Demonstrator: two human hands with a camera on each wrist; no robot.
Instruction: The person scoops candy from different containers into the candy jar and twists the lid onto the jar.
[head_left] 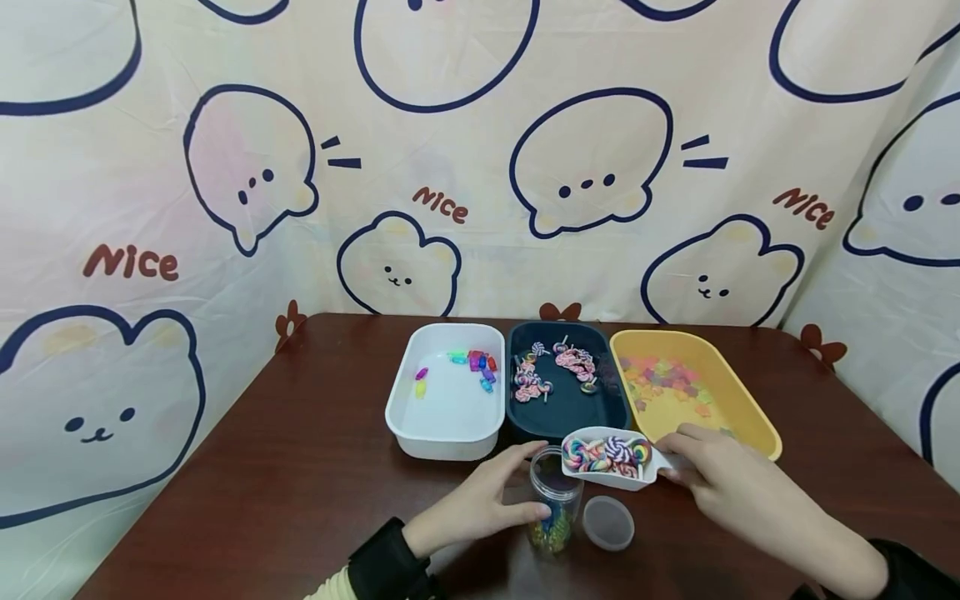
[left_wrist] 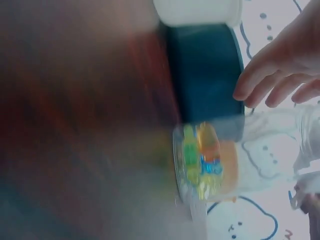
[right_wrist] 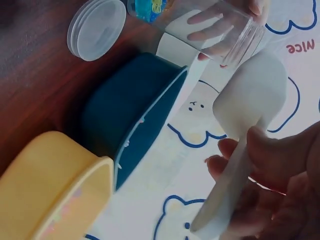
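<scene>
My right hand (head_left: 727, 479) grips the handle of a white scoop (right_wrist: 255, 90). The scoop is loaded with swirl-patterned candies (head_left: 617, 451) and is held level beside the mouth of a clear jar (head_left: 555, 500). Colourful pieces (left_wrist: 202, 160) lie in the jar's lower part; its upper part looks bare. Around the jar's left side, my left hand (head_left: 483, 500) is spread with the fingers fairly straight and the thumb near the jar wall; whether it touches is unclear. A clear round lid (head_left: 608, 523) lies on the table to the right of the jar.
Behind the hands stand a white bin (head_left: 446, 425) with several bright pieces, a dark blue bin (head_left: 577, 421) with swirl candies, and a yellow bin (head_left: 731, 400) with pastel pieces. They rest side by side on a brown table (head_left: 300, 467) before a patterned cloth.
</scene>
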